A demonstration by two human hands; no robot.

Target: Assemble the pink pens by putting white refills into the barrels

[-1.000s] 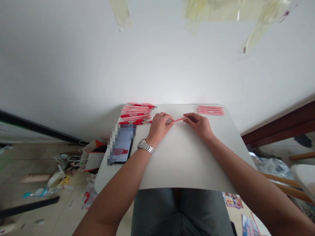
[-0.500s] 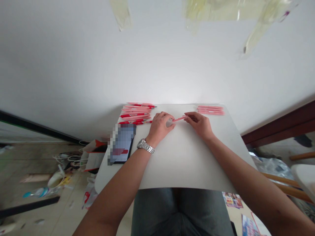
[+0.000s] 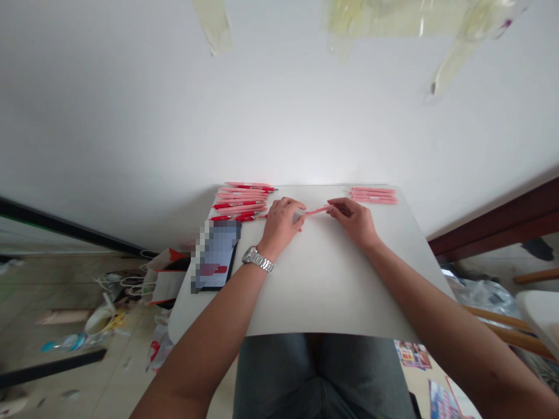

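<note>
My right hand point(image 3: 353, 219) pinches the right end of a pink pen point(image 3: 318, 210), which lies nearly level above or on the white table point(image 3: 327, 279); I cannot tell if it touches the surface. Close to the pen's left end is my left hand point(image 3: 282, 224), its thumb and forefinger apart with a gap between them. A metal watch point(image 3: 258, 259) circles the left wrist. Left of that hand lies a loose pile of pink and red pens point(image 3: 242, 199). Several pink pens point(image 3: 374, 195) rest side by side in a neat row at the back right.
A phone point(image 3: 218, 256), partly blurred out, lies at the table's left edge. The white wall point(image 3: 279, 105) with yellowed tape rises right behind the table. Bags point(image 3: 163, 279) and a bottle point(image 3: 70, 342) are on the floor at left. A wooden chair point(image 3: 502, 326) stands at right.
My left hand has drawn slightly left, and its thumb and forefinger have come away from the pen's left end. The right hand keeps its hold, almost still.
</note>
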